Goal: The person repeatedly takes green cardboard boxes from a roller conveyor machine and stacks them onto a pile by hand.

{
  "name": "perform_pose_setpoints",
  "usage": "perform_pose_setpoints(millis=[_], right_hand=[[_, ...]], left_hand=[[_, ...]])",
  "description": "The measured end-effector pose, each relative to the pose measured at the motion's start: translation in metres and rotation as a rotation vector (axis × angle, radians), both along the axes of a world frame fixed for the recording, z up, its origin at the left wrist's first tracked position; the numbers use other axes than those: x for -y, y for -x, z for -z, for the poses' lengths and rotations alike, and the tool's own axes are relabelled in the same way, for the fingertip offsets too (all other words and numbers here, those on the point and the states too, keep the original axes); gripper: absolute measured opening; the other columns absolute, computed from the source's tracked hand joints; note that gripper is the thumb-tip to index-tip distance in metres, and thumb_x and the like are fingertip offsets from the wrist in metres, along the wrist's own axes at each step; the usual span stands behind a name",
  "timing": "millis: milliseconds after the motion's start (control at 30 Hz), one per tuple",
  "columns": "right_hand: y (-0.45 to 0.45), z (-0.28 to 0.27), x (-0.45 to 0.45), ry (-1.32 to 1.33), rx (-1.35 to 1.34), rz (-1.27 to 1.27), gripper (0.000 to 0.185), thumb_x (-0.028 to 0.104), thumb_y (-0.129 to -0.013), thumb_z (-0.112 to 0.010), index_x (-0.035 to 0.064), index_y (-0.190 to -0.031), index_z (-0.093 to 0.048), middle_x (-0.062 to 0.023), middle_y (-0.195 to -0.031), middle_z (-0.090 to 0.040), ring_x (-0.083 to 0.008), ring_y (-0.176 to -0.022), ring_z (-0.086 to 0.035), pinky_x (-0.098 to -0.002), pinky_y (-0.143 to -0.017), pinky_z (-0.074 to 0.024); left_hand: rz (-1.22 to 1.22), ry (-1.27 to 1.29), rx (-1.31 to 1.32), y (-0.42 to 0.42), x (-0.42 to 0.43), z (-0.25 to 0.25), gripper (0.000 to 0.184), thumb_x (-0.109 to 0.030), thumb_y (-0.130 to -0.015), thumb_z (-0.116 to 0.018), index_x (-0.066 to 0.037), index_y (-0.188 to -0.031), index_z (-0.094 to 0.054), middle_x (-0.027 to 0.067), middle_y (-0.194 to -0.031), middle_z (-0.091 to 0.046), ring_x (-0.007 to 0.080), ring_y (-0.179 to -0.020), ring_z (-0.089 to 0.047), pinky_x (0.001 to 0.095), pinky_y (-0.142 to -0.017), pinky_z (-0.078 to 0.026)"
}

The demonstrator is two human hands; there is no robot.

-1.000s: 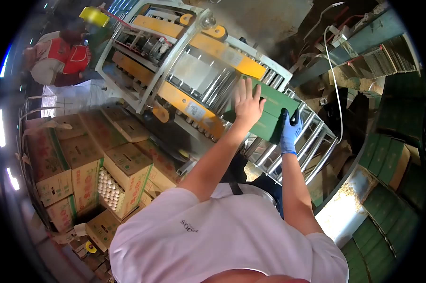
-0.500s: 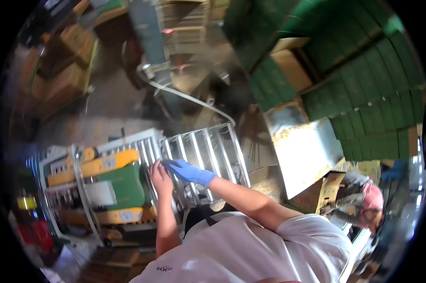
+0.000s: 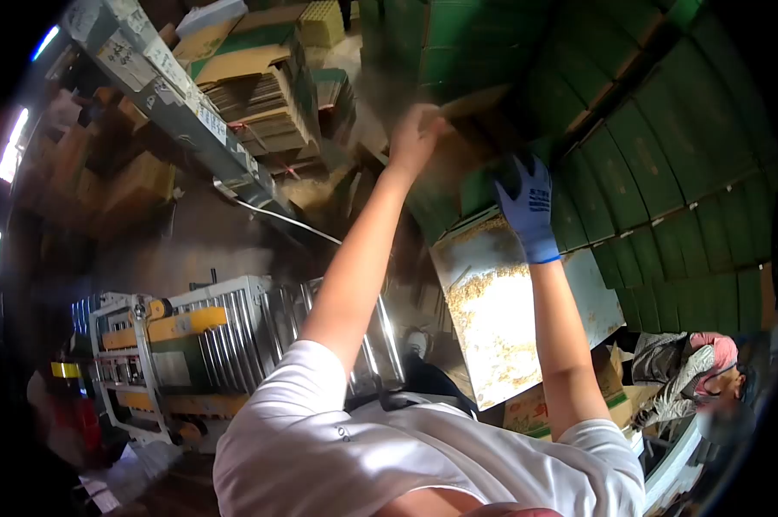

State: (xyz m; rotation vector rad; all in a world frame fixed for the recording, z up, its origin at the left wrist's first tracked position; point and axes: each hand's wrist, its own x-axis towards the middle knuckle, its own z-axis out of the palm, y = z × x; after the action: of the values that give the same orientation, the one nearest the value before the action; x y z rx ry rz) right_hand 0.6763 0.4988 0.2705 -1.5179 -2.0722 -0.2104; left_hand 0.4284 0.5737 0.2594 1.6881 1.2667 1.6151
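Observation:
My bare left hand point(image 3: 415, 138) is stretched out by the near left side of a green carton with brown open flaps point(image 3: 484, 102). Its fingers are slightly blurred and look apart, with nothing seen in them. In a blue glove, my right hand point(image 3: 527, 200) is raised over the far edge of a pale metal table point(image 3: 462, 267), at the right of that carton. The gloved fingers are spread and hold nothing. Whether either hand touches the carton cannot be made out.
A roller conveyor point(image 3: 234, 340) with a yellow-railed machine point(image 3: 161, 332) stands at left. Green cartons point(image 3: 665, 146) are stacked at right, flattened cardboard point(image 3: 264, 108) lies behind a metal post point(image 3: 161, 95). Another person point(image 3: 695, 370) bends at lower right.
Both hands have left the conveyor beside the green carton in the machine and moved far right, toward the open-flapped carton. The view has turned right; that machine carton sits further left.

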Motion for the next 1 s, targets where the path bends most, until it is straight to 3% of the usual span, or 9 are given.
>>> perform_pose_setpoints(millis=[167,267,367,433,533,700,867,933,1000], right_hand=[[0.004,0.034,-0.039,0.037,0.027,0.067,0.076,0.054,-0.082,-0.074,0.0121,-0.142,-0.054,-0.024,-0.142,-0.049,-0.0454,-0.13,-0.045,-0.0551,-0.11,-0.0378],[-0.007,0.034,-0.085,0.106,0.086,0.115,0.09,0.065,-0.077,-0.074,0.0166,-0.149,-0.047,-0.0245,-0.151,-0.042,-0.0473,-0.138,-0.039,-0.0589,-0.113,-0.0331],[-0.007,0.029,-0.121,0.266,0.154,0.136,0.096,0.074,-0.077,-0.069,0.0197,-0.152,-0.044,-0.0237,-0.156,-0.037,-0.0472,-0.143,-0.034,-0.0627,-0.115,-0.0291],[0.0,0.025,-0.128,0.331,0.162,0.177,0.099,0.079,-0.075,-0.065,0.0201,-0.152,-0.044,-0.022,-0.157,-0.037,-0.0468,-0.144,-0.033,-0.0638,-0.114,-0.0294],[0.008,0.022,-0.133,0.412,0.212,0.305,0.1,0.083,-0.075,-0.061,0.0189,-0.151,-0.047,-0.0182,-0.154,-0.045,-0.045,-0.142,-0.039,-0.0608,-0.114,-0.0327],[0.015,0.006,-0.142,0.427,0.064,0.214,0.092,0.079,-0.078,-0.061,0.0152,-0.144,-0.055,-0.0196,-0.143,-0.058,-0.0376,-0.133,-0.053,-0.0477,-0.111,-0.0402],[0.054,-0.009,-0.049,0.289,-0.205,-0.124,0.066,0.045,-0.083,-0.081,0.0029,-0.131,-0.064,-0.0172,-0.126,-0.069,-0.0273,-0.118,-0.064,-0.0359,-0.1,-0.0489],[0.099,-0.021,0.018,0.42,-0.519,-0.219,0.076,0.029,-0.082,-0.085,-0.0021,-0.143,-0.053,-0.0223,-0.138,-0.06,-0.0286,-0.128,-0.057,-0.0368,-0.109,-0.0441],[0.132,-0.01,0.063,0.398,-0.367,-0.333,0.087,0.029,-0.085,-0.083,-0.0007,-0.153,-0.038,-0.025,-0.155,-0.041,-0.0314,-0.14,-0.044,-0.0397,-0.116,-0.0361]], left_hand=[[-0.039,-0.185,-0.461,-0.009,0.037,0.063,0.027,-0.026,-0.099,-0.057,-0.006,-0.096,-0.075,0.0132,-0.121,-0.066,0.0384,-0.137,-0.045,0.0498,-0.112,-0.036],[-0.237,-0.099,-0.511,-0.024,0.047,0.07,0.036,-0.032,-0.096,-0.065,-0.008,-0.122,-0.068,0.0181,-0.134,-0.059,0.0431,-0.143,-0.035,0.0516,-0.115,-0.033],[-0.456,0.22,0.049,-0.066,0.051,0.087,0.064,-0.033,-0.094,-0.07,-0.01,-0.148,-0.045,0.023,-0.139,-0.053,0.0441,-0.147,-0.027,0.0514,-0.117,-0.032],[-0.453,0.437,0.681,-0.083,0.04,0.097,0.073,-0.025,-0.093,-0.074,-0.007,-0.153,-0.035,0.0203,-0.138,-0.055,0.0326,-0.134,-0.048,0.0426,-0.112,-0.04],[-0.421,0.551,0.779,-0.092,0.036,0.083,0.065,-0.022,-0.093,-0.074,-0.002,-0.145,-0.042,0.0182,-0.134,-0.06,0.0292,-0.12,-0.058,0.0403,-0.103,-0.047],[-0.405,0.803,0.789,-0.079,0.082,0.03,0.107,-0.059,-0.085,-0.071,-0.013,-0.163,-0.014,0.026,-0.158,-0.03,0.0443,-0.144,-0.035,0.05,-0.116,-0.035],[-0.178,0.353,1.201,0.008,0.186,0.04,0.078,-0.008,-0.088,-0.076,-0.006,-0.153,-0.032,0.0088,-0.132,-0.056,0.0178,-0.117,-0.055,0.0349,-0.098,-0.05],[-0.236,0.315,1.138,0.053,0.241,0.055,0.075,-0.009,-0.09,-0.075,-0.006,-0.153,-0.034,0.008,-0.134,-0.056,0.0171,-0.118,-0.056,0.0341,-0.098,-0.05],[-0.287,0.317,1.058,0.109,0.296,0.075,0.076,-0.01,-0.09,-0.075,-0.007,-0.155,-0.035,0.0077,-0.137,-0.056,0.017,-0.12,-0.056,0.0335,-0.1,-0.05]])
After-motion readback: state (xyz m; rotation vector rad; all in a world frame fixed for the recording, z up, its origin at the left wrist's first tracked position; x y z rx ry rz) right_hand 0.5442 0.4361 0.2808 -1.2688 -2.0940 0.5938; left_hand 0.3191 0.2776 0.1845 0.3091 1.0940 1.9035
